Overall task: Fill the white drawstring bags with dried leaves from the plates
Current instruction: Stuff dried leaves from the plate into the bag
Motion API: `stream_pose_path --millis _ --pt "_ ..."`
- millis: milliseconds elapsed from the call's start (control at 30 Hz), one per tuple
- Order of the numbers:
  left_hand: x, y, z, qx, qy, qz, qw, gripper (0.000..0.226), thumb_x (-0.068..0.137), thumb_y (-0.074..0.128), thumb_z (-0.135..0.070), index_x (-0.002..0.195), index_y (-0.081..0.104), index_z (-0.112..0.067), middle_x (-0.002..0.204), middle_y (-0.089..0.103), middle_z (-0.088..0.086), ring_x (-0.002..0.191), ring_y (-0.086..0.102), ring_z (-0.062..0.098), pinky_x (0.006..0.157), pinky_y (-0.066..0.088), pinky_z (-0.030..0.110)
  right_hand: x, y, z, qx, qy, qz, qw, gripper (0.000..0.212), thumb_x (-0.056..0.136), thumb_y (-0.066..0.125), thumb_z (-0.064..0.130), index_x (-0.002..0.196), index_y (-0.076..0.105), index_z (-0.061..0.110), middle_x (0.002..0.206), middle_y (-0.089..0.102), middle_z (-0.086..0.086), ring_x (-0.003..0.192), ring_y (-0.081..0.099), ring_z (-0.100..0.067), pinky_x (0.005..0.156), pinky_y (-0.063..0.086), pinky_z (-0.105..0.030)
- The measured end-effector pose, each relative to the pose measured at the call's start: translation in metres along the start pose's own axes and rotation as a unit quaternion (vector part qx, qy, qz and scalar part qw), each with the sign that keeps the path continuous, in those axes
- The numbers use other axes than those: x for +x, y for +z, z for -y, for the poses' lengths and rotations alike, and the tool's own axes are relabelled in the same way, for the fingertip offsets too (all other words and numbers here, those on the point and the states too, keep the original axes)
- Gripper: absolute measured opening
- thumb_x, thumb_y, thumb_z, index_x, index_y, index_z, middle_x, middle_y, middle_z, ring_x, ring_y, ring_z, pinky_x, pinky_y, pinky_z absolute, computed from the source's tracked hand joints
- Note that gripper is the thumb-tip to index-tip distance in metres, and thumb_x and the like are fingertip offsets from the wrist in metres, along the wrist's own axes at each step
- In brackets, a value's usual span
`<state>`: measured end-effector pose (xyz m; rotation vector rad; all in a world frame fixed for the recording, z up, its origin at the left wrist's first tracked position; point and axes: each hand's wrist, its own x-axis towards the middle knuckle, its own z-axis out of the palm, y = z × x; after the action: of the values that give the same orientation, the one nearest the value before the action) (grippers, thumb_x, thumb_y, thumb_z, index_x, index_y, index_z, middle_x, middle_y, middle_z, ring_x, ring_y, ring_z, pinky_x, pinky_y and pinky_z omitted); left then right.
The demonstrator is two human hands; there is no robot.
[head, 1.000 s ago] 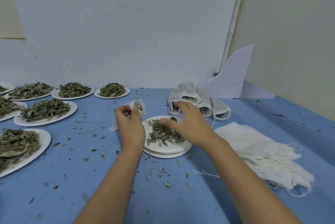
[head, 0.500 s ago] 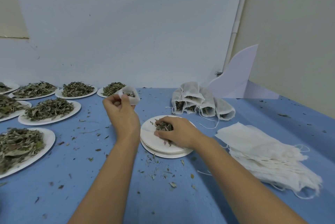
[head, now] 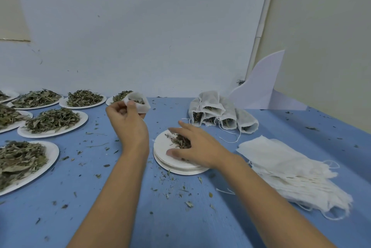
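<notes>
My left hand (head: pixel 126 125) holds a small white drawstring bag (head: pixel 138 103) up above the blue table, its mouth open with some dried leaves inside. My right hand (head: pixel 197 147) lies over a stack of white plates (head: pixel 160 157) in the middle, its fingers curled round a small heap of dried leaves (head: pixel 179 140). Several filled bags (head: pixel 222 115) are piled behind the stack. A heap of flat empty bags (head: pixel 287 171) lies to the right.
Several white plates heaped with dried leaves (head: pixel 53 121) fill the left side of the blue table (head: pixel 100 197). Leaf crumbs are scattered across the cloth. A white wall stands behind, and a folded white card (head: pixel 263 87) leans at the back right.
My left hand has lifted the bag up and to the left, away from the plate stack. My right hand came back onto the plate and gathered the spread leaves into a small heap.
</notes>
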<state>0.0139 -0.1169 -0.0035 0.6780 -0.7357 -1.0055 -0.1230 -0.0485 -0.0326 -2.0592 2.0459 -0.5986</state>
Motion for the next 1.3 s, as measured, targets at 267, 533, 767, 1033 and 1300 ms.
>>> stream_pose_path --millis 267,533,767,1033,1300 --pt "0.001 0.001 -0.002 -0.004 -0.02 0.018 1.0 0.02 0.096 0.049 -0.007 0.084 0.042 -0.021 0.087 0.051 -0.002 0.077 0.054 0.008 0.083 0.054 0.035 0.008 0.001 0.011 -0.036 -0.022 -0.072 0.997 0.051 0.095 0.045 0.05 0.143 0.038 0.034 0.157 0.023 0.005 0.143 0.021 -0.013 0.117 0.017 -0.041" --pt "0.002 -0.001 -0.012 -0.009 -0.005 0.056 0.998 0.018 0.098 0.049 -0.01 0.086 0.043 -0.021 0.089 0.054 -0.003 0.08 0.057 0.006 0.075 0.057 0.027 0.025 -0.002 0.021 -0.112 0.001 0.039 0.993 0.036 0.099 0.04 0.038 0.126 0.058 0.022 0.13 0.059 -0.002 0.116 0.054 -0.024 0.09 0.043 -0.036" --pt "0.01 -0.005 -0.023 0.051 0.086 0.086 0.991 0.018 0.098 0.048 -0.012 0.087 0.044 -0.026 0.088 0.048 -0.008 0.079 0.053 0.002 0.075 0.051 0.021 0.016 -0.006 0.012 -0.067 -0.022 -0.078 0.994 0.031 0.097 0.043 0.033 0.111 0.067 0.019 0.124 0.062 0.002 0.115 0.054 -0.019 0.086 0.038 -0.031" --pt "-0.004 -0.005 0.001 0.122 0.039 0.158 0.979 0.007 0.097 0.05 -0.011 0.095 0.047 -0.017 0.086 0.05 -0.007 0.074 0.052 -0.002 0.068 0.048 0.012 -0.011 -0.029 -0.005 0.0 0.044 0.074 0.996 0.102 0.072 0.065 0.067 0.15 0.005 0.041 0.16 -0.008 0.011 0.147 -0.008 -0.013 0.118 0.004 -0.039" --pt "-0.014 -0.011 0.022 0.128 -0.098 0.12 0.98 0.015 0.098 0.05 -0.018 0.086 0.045 -0.025 0.088 0.055 0.0 0.081 0.055 0.016 0.075 0.048 0.036 -0.009 -0.014 -0.011 0.04 0.017 0.105 0.994 0.083 0.086 0.06 0.052 0.15 0.01 0.04 0.16 -0.002 0.007 0.147 0.002 -0.011 0.115 0.011 -0.031"
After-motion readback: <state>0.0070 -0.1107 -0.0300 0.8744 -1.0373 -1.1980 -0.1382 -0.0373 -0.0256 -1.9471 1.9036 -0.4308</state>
